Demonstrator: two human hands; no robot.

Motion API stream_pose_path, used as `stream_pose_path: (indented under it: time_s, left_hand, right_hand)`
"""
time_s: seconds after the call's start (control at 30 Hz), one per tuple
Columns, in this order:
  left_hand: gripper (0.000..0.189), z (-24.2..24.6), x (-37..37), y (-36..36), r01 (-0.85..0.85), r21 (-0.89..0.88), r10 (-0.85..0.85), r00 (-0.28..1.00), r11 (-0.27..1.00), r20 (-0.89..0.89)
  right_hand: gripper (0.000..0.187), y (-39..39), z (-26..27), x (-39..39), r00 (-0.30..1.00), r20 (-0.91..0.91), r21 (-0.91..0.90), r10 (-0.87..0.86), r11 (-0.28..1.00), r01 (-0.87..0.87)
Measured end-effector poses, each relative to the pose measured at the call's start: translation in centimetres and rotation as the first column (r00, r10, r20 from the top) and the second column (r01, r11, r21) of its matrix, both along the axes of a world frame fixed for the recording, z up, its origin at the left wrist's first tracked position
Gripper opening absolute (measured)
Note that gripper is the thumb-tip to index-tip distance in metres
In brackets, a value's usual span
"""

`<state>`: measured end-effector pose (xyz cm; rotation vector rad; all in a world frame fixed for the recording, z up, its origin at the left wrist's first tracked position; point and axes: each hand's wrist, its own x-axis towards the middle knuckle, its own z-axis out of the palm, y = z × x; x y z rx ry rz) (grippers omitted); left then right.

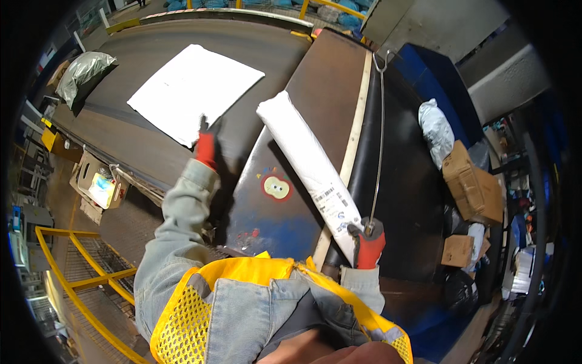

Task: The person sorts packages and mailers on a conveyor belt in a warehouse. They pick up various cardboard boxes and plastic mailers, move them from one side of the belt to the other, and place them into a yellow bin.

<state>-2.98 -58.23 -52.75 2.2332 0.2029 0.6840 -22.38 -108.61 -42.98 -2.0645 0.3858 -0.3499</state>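
My left hand, in a red and black work glove, reaches to the near edge of a flat white parcel on the dark conveyor belt. Its fingers overlap the parcel's edge, but whether they grip it is hidden. In my right hand, gloved the same way, is the handle end of a long thin metal rod with a forked hook at its far tip. Beside that hand, a long white wrapped parcel with printed labels slants across the metal ledge. The right thumb lies against or over its lower end.
A grey plastic-bagged parcel sits on the belt at far left. Cardboard boxes, a white bag and a black bag line the right side of a dark surface. Yellow railings stand lower left.
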Motion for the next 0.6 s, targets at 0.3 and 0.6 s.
stream_pose_path:
  time_s: [0.3,0.6]
  left_hand:
    - [0.062,-1.2,-8.6,-24.2,0.912,-0.189,-0.718,0.403,0.363,0.567]
    - [0.038,1.8,-5.7,-24.8,0.119,-0.969,-0.136,0.987,0.216,0.09]
  right_hand:
    - [0.036,2.8,1.8,1.6,0.985,-0.111,0.499,0.133,0.865,-0.06]
    - [0.045,-2.7,-9.7,3.8,0.987,-0.07,0.186,0.148,0.973,-0.133]
